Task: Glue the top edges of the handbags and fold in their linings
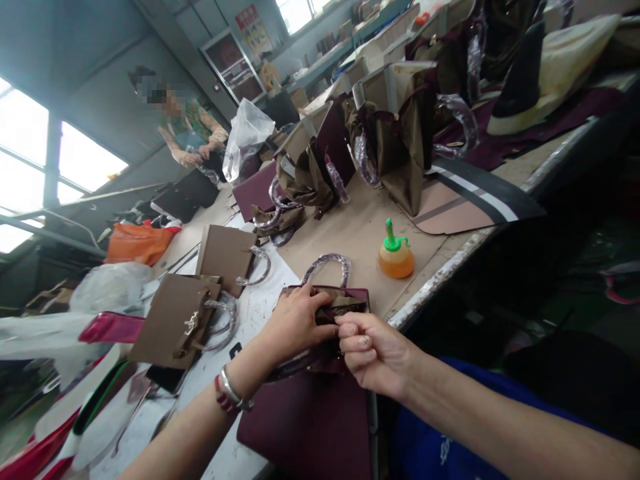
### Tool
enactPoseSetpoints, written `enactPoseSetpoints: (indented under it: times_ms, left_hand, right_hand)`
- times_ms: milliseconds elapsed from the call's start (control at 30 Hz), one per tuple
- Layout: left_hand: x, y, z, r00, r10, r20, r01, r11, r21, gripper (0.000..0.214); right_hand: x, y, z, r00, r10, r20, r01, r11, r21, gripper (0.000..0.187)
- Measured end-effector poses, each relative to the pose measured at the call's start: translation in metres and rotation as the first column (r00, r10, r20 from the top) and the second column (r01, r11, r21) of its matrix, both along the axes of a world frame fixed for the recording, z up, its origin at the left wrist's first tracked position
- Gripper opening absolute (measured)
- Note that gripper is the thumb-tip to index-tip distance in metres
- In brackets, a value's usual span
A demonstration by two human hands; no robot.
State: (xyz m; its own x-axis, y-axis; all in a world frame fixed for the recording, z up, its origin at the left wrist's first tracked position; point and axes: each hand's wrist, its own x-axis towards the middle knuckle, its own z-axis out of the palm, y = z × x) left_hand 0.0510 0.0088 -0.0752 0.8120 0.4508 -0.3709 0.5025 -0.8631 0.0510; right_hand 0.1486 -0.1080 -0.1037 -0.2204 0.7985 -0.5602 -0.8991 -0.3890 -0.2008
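Observation:
A dark burgundy handbag (pixel 310 420) lies in front of me at the table's near edge, its opening facing away. One of its plastic-wrapped handles (pixel 327 261) arches up behind the opening. My left hand (pixel 297 320) grips the bag at its olive-brown lining, thumb and forefinger apart over the opening. Beside it, my right hand (pixel 373 350) is closed in a pinch at the opening's right side, close to the left thumb. What sits between those right fingertips is too small to make out.
A squat bottle (pixel 396 260) of orange liquid with a green top stands right of the bag. Taupe bags (pixel 167 320) lie to the left. More burgundy and olive bags (pixel 400 133) stand further back. A person (pixel 193 130) works at the far left. The table edge (pixel 450 267) runs diagonally.

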Motion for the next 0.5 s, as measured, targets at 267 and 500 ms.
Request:
enactPoseSetpoints:
  times_ms: [267,500]
  left_hand:
    - [0.004,0.009,-0.010,0.994,-0.064,0.087,0.083,0.967,-0.241,0.020]
    - [0.010,0.015,0.005,0.996,-0.056,0.075,0.082,0.904,-0.419,0.018]
  right_hand:
    - [-0.008,-0.028,-0.024,0.846,-0.050,0.531,-0.041,0.986,0.160,0.016]
    - [-0.021,-0.074,-0.069,-0.365,-0.291,0.884,-0.493,0.866,0.081,0.049]
